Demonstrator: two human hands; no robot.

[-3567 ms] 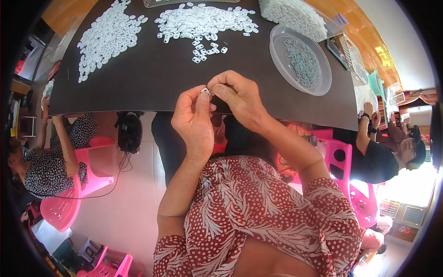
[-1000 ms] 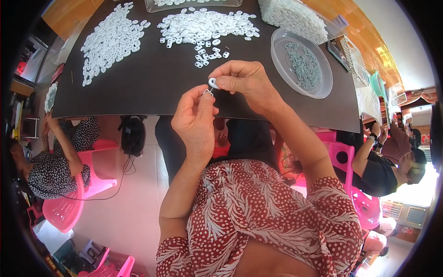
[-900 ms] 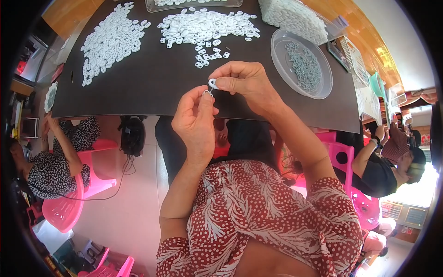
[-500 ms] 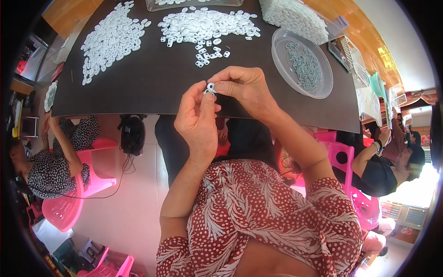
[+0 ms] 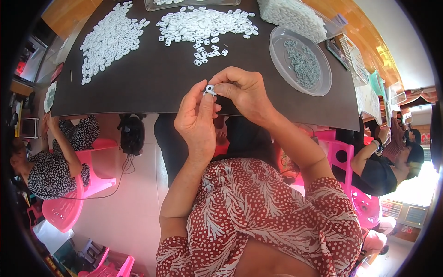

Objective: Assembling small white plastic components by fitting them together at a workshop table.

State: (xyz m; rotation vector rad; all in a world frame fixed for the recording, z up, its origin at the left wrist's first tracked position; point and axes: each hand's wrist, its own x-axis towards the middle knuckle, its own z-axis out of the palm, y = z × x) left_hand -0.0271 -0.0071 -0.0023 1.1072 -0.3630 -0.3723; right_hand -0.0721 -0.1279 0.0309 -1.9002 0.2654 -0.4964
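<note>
1. An upper white piece (image 5: 210, 87) and a lower white piece (image 5: 208, 93) are held at the meeting point of both sets of fingertips, seen against the dark table (image 5: 138, 94); the two are brought together, but whether they are fastened cannot be told

2. The lower white piece is pinched between thumb and forefinger of the left hand (image 5: 195, 117); the upper white piece is pinched at its right side by thumb and forefinger of the right hand (image 5: 246, 93)

3. Compared with one second earlier, when a thin grey pin is seen in a gap between the pieces, the gap is closed and the right fingertips are lowered closer to the left ones

4. The left hand is raised with its thumb side shown and its other fingers curled; the right hand is reached in from the right, its forearm slanted

5. Beyond the hands, loose white pieces are heaped in a central pile (image 5: 207, 24) and a left pile (image 5: 110, 41); to the right, grey metal parts (image 5: 304, 67) are contained in a round clear dish (image 5: 280, 64)
</note>
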